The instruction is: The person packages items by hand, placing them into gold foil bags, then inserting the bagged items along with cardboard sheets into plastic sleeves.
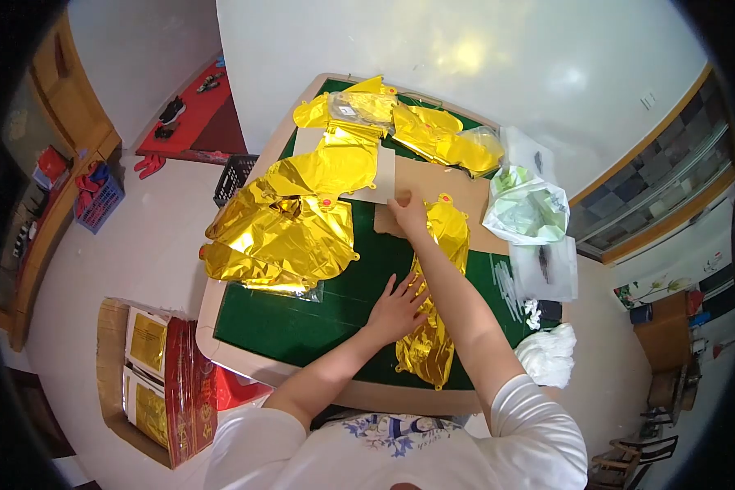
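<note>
A long gold foil piece (431, 339) lies lengthwise on the green tabletop in front of me. My left hand (398, 309) rests on its left side with the fingers spread. Farther up, my right hand (410, 216) is at the left edge of a brown cardboard sheet (475, 196), beside the foil's upper end. Its fingers are bent downward, and whether they pinch anything is too small to tell. A large heap of gold foil (286, 233) lies to the left of both hands.
More gold foil (437, 139) lies at the table's far side. A plastic bag (527, 208), thin clear strips (506, 290) and a white bundle (545, 357) are on the right. An open carton (175, 384) stands on the floor at left, a black crate (235, 180) beyond the table.
</note>
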Demonstrator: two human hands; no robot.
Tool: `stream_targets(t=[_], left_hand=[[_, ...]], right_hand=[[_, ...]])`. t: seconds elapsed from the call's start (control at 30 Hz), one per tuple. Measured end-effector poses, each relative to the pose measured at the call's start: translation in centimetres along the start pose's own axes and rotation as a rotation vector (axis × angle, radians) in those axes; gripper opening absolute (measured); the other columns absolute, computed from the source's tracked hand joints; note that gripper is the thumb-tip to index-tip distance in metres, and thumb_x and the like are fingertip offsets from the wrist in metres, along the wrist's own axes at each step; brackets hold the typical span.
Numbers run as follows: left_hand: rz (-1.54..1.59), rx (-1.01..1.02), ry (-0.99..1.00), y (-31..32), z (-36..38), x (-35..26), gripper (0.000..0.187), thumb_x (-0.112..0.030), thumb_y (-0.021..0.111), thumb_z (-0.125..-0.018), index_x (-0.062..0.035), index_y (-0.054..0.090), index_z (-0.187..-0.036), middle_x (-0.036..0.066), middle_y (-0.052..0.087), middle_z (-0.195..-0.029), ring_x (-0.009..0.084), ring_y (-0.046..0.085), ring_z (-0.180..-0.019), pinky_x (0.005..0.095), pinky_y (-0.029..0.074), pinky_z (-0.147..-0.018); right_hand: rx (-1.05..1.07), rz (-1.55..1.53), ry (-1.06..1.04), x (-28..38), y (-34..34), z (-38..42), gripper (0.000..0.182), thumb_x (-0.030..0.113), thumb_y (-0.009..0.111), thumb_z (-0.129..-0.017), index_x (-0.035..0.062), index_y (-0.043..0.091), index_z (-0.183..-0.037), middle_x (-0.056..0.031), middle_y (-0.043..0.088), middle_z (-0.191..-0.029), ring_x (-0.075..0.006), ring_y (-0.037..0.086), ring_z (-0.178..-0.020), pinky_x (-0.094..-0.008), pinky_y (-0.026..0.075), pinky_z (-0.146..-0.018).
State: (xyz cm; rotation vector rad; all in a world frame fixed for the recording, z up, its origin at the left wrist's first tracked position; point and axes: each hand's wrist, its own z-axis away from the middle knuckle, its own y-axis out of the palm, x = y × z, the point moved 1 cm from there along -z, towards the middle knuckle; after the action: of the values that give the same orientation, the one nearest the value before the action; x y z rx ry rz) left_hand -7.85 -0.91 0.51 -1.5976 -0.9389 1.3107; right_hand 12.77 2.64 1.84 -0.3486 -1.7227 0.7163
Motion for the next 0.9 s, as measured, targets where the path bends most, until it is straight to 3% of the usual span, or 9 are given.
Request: stream_targets(t=[0.03, 0.1, 0.2, 0.3, 0.4, 0.5, 0.7, 0.83, 0.9], left_hand=[[0.020, -0.019, 0.001, 0.1, 0.1, 0.0, 0.060, -0.044, 0.042, -0.095, -0.0143, 0.035, -0.146, 0.012, 0.029, -0.153, 0.0256, 0.018, -0.145, 0.0523, 0.009, -0.116], [0.014, -0.012, 0.001, -0.1, 0.1, 0.0, 0.059, -0.044, 0.042, -0.095, -0.0144, 0.035, -0.146, 0.011, 0.029, -0.153, 0.0255, 0.018, -0.145, 0.0523, 0.009, -0.116], [0.003, -0.006, 0.002, 0.0, 0.2, -0.1, 0.059, -0.045, 0.042, -0.095, -0.0153, 0.036, -0.146, 0.011, 0.027, -0.154, 0.0257, 0.018, -0.145, 0.0524, 0.010, -0.116], [-0.005, -0.004, -0.006, -0.1, 0.2, 0.0, 0.059, -0.046, 0.042, -0.096, -0.0164, 0.036, -0.146, 0.011, 0.027, -0.154, 0.0260, 0.017, -0.145, 0.0525, 0.011, -0.116], [-0.012, 0.004, -0.004, -0.1, 0.2, -0.1, 0.058, -0.047, 0.042, -0.096, -0.0169, 0.036, -0.146, 0.011, 0.027, -0.154, 0.0259, 0.017, -0.145, 0.0524, 0.011, -0.116], [-0.023, -0.003, 0.000, 0.1, 0.1, -0.1, 0.058, -0.047, 0.041, -0.096, -0.0172, 0.036, -0.146, 0.011, 0.027, -0.155, 0.0257, 0.017, -0.145, 0.0524, 0.010, -0.116], [-0.020, -0.040, 0.011, 0.5, 0.1, 0.0, 0.058, -0.047, 0.042, -0.096, -0.0170, 0.036, -0.146, 0.012, 0.028, -0.154, 0.0260, 0.018, -0.145, 0.0530, 0.012, -0.116], [-0.010, -0.053, 0.013, 0.2, 0.2, -0.1, 0.058, -0.046, 0.043, -0.095, -0.0167, 0.037, -0.145, 0.012, 0.029, -0.153, 0.0261, 0.019, -0.145, 0.0534, 0.012, -0.115], [-0.013, -0.039, 0.010, 0.2, 0.2, -0.1, 0.058, -0.046, 0.043, -0.096, -0.0167, 0.037, -0.145, 0.012, 0.028, -0.154, 0.0259, 0.018, -0.145, 0.0532, 0.012, -0.116]], right_hand=[[0.002, 0.002, 0.004, 0.3, -0.4, 0.4, 0.031, 0.017, 0.070, -0.080, 0.0044, 0.059, -0.106, -0.0131, 0.065, -0.101, -0.0267, 0.064, -0.093, -0.0398, 0.052, -0.082], [0.023, 0.242, -0.646, 1.1, -1.0, 0.7, 0.041, 0.018, 0.070, -0.079, 0.0076, 0.059, -0.117, -0.0132, 0.063, -0.114, -0.0309, 0.057, -0.112, -0.0419, 0.045, -0.097], [0.129, 0.405, -0.759, 1.8, -1.3, 0.4, 0.041, 0.016, 0.069, -0.077, 0.0098, 0.060, -0.117, -0.0100, 0.062, -0.118, -0.0305, 0.050, -0.121, -0.0422, 0.037, -0.104], [0.310, 0.530, -0.767, 2.5, -1.8, -1.3, 0.036, 0.014, 0.067, -0.078, 0.0122, 0.063, -0.114, -0.0084, 0.063, -0.117, -0.0270, 0.051, -0.121, -0.0427, 0.037, -0.102], [0.201, 0.575, -0.899, 2.0, -1.1, -2.9, 0.027, 0.018, 0.067, -0.078, 0.0177, 0.069, -0.104, -0.0037, 0.065, -0.107, -0.0228, 0.054, -0.114, -0.0416, 0.040, -0.095], [0.384, 0.623, -0.830, 2.8, -1.7, -3.9, 0.029, 0.014, 0.068, -0.077, 0.0155, 0.067, -0.106, -0.0045, 0.065, -0.112, -0.0230, 0.055, -0.115, -0.0446, 0.039, -0.097], [0.402, 0.668, -0.964, 4.3, -2.8, -3.7, 0.033, 0.021, 0.073, -0.074, 0.0175, 0.068, -0.106, -0.0031, 0.064, -0.103, -0.0224, 0.056, -0.108, -0.0425, 0.042, -0.091], [0.422, 0.696, -0.946, 4.7, -2.7, -3.7, 0.036, 0.021, 0.075, -0.073, 0.0170, 0.066, -0.108, -0.0024, 0.064, -0.105, -0.0228, 0.056, -0.108, -0.0422, 0.042, -0.092], [0.503, 0.659, -0.880, 4.7, -2.7, -4.1, 0.037, 0.015, 0.076, -0.071, 0.0164, 0.065, -0.107, -0.0038, 0.063, -0.111, -0.0246, 0.056, -0.111, -0.0475, 0.039, -0.097]])
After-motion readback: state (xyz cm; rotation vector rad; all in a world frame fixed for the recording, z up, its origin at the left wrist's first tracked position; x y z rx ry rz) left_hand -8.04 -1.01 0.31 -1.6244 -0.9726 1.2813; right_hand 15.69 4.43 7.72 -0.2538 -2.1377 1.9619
